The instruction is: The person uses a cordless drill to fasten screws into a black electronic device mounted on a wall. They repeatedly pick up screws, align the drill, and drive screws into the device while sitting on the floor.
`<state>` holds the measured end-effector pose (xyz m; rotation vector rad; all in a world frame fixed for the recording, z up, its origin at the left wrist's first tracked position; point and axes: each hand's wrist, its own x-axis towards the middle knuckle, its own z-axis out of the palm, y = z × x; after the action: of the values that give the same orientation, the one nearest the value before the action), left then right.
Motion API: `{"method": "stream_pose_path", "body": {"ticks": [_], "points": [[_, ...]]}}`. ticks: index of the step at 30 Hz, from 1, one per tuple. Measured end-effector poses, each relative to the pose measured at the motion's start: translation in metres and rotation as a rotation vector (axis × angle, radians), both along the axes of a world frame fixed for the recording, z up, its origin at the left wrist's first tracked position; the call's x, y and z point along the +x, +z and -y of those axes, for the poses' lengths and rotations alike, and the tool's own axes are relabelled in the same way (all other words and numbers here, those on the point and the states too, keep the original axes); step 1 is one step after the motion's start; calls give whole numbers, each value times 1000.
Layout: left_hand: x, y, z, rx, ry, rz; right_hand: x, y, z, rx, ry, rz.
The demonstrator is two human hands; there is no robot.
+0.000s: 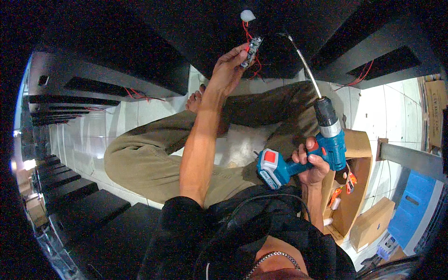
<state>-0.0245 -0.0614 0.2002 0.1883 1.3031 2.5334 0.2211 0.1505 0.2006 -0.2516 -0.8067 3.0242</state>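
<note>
In my left hand (pixel 231 64) is a small circuit board (pixel 252 50), held up at the black cabinet (pixel 196 23) in front of me, with red wires around it. A white rounded piece (pixel 247 15) sits just above, joined to red wires. My right hand (pixel 310 165) grips a teal and black cordless drill (pixel 330 150). Its long thin silver bit (pixel 305 67) points up toward the cabinet, its tip to the right of the board; whether it touches the surface I cannot tell.
My crossed legs (pixel 140 158) are on white floor tiles (pixel 93 135). Black cabinets (pixel 84 210) with slots and red wires line both sides. An open cardboard box (pixel 361 154) with tools stands at my right, beside a flat carton (pixel 371 221), a metal bar (pixel 410 161) and a blue panel (pixel 410 205).
</note>
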Motion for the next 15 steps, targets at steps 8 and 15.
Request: {"method": "stream_pose_path", "body": {"ticks": [8, 15], "points": [[-13, 25, -6, -229, 160, -17, 3, 10, 8, -37, -93, 71], [-22, 57, -23, -529, 299, -412, 3, 12, 22, -25, -42, 159]]}}
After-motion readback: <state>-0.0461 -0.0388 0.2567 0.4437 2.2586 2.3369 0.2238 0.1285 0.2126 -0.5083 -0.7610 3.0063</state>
